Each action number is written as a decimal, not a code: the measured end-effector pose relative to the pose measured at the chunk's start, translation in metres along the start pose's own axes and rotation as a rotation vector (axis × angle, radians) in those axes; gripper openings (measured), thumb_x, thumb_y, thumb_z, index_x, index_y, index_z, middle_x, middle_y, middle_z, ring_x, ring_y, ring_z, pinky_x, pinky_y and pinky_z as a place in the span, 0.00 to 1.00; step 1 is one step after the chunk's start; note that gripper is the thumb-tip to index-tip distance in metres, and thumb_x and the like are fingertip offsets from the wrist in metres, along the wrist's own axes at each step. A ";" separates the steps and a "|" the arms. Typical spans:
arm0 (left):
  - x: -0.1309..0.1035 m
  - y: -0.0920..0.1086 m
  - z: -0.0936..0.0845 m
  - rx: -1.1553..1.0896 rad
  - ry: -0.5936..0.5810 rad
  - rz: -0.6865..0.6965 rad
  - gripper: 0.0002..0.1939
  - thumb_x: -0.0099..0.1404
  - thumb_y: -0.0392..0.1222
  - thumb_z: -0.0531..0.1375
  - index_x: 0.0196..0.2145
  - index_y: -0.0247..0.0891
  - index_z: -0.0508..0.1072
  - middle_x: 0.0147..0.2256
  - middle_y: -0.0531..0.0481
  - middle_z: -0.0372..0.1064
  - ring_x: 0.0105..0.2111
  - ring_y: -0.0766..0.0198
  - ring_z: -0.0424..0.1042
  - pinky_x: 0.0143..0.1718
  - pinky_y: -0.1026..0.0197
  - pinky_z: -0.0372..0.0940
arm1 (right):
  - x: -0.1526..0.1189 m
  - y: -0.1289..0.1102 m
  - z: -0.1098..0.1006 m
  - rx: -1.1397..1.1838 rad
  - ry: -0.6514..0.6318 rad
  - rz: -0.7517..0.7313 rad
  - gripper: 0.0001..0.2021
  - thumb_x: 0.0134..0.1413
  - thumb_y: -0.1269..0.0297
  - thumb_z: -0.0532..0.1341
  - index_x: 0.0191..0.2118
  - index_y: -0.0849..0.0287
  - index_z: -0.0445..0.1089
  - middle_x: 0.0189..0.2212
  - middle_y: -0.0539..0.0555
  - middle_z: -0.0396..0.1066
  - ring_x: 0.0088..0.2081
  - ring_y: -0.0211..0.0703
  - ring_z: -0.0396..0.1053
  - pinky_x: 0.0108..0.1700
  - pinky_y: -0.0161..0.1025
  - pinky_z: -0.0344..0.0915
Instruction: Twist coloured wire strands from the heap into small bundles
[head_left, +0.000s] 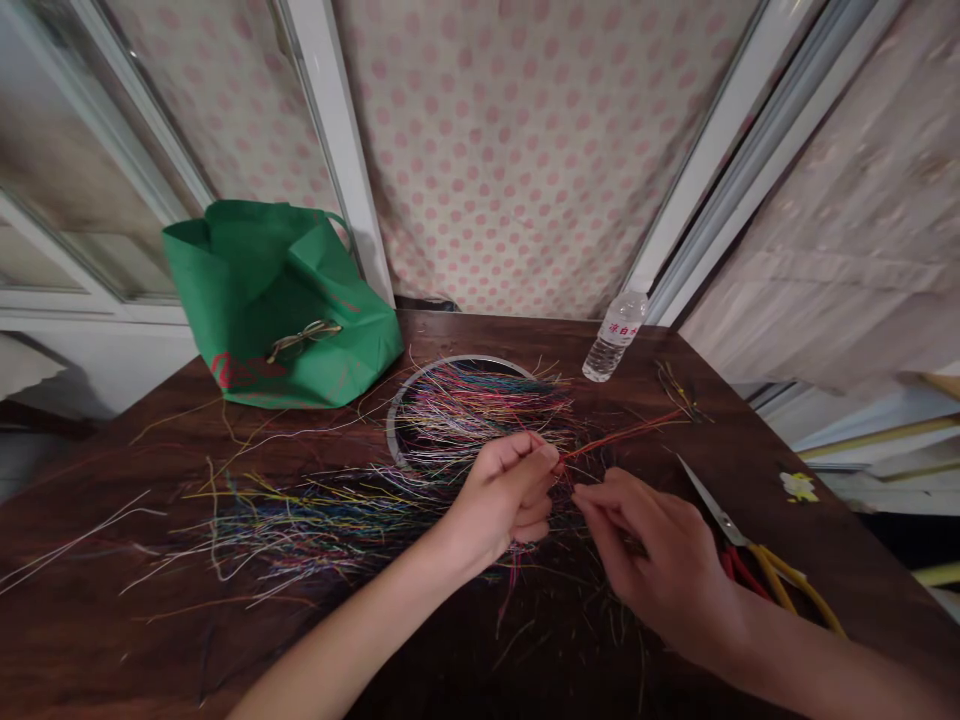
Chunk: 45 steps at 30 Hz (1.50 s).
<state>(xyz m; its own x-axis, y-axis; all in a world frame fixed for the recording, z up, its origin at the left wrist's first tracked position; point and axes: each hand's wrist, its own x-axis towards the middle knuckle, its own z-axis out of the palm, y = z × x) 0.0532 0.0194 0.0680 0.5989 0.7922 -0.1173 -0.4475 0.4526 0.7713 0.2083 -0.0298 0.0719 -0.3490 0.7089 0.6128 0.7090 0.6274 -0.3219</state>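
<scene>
Head view, left hand [517, 490]: thumb and finger clamped on orange wires [626, 435], apparently to steady them.
Right hand [652, 540]: just beside, fingertips close; grip on any strand cannot be told.
Orange wires: extend rightward over the bench [750, 420].
Loose wires [315, 520]: spread leftward, presumably within reach.
Scissors [731, 525]: handles toward the person, likely for quick pick-up.
</scene>
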 end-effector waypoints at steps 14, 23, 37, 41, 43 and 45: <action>-0.007 0.006 -0.011 0.454 -0.343 -0.122 0.11 0.65 0.44 0.57 0.29 0.36 0.64 0.15 0.64 0.47 0.13 0.76 0.43 0.13 0.70 0.40 | 0.082 0.049 -0.033 0.655 -0.942 0.311 0.05 0.49 0.67 0.63 0.28 0.64 0.69 0.19 0.45 0.64 0.20 0.29 0.56 0.22 0.29 0.52; 0.009 -0.007 -0.012 0.236 -0.055 -0.056 0.12 0.62 0.44 0.59 0.28 0.38 0.60 0.15 0.66 0.43 0.13 0.77 0.39 0.13 0.72 0.39 | 0.051 -0.006 -0.035 -0.555 -0.473 -0.423 0.10 0.49 0.81 0.53 0.27 0.63 0.67 0.21 0.54 0.67 0.21 0.41 0.63 0.21 0.37 0.50; -0.002 -0.006 -0.003 -0.041 -0.177 -0.057 0.12 0.62 0.46 0.61 0.28 0.38 0.63 0.13 0.67 0.40 0.11 0.78 0.35 0.10 0.75 0.38 | -0.006 0.022 -0.006 0.180 0.030 0.029 0.06 0.57 0.73 0.57 0.31 0.60 0.69 0.18 0.47 0.64 0.19 0.34 0.58 0.20 0.33 0.55; -0.005 -0.002 -0.009 0.105 -0.428 -0.133 0.12 0.62 0.47 0.61 0.28 0.37 0.64 0.13 0.66 0.44 0.11 0.77 0.40 0.11 0.72 0.42 | 0.022 0.034 -0.020 0.694 -0.364 0.332 0.09 0.53 0.64 0.63 0.25 0.62 0.70 0.19 0.48 0.66 0.20 0.32 0.59 0.20 0.31 0.54; -0.005 0.002 -0.011 0.267 -0.469 -0.164 0.12 0.62 0.46 0.60 0.28 0.37 0.63 0.14 0.65 0.47 0.12 0.76 0.42 0.12 0.71 0.43 | 0.041 0.041 -0.028 0.761 -0.615 0.302 0.08 0.51 0.65 0.63 0.26 0.64 0.71 0.20 0.48 0.67 0.21 0.31 0.59 0.22 0.30 0.55; -0.005 0.006 -0.011 0.473 -0.437 -0.151 0.10 0.64 0.44 0.58 0.28 0.37 0.63 0.15 0.63 0.48 0.13 0.75 0.44 0.13 0.70 0.43 | 0.058 0.044 -0.034 0.671 -0.794 0.219 0.06 0.51 0.68 0.63 0.27 0.64 0.72 0.21 0.47 0.67 0.21 0.30 0.59 0.23 0.29 0.54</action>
<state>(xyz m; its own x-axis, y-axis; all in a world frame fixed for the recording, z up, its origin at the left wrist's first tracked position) 0.0398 0.0231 0.0663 0.8912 0.4499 -0.0578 -0.0572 0.2379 0.9696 0.2401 0.0278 0.1173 -0.7266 0.6829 -0.0753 0.4058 0.3382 -0.8491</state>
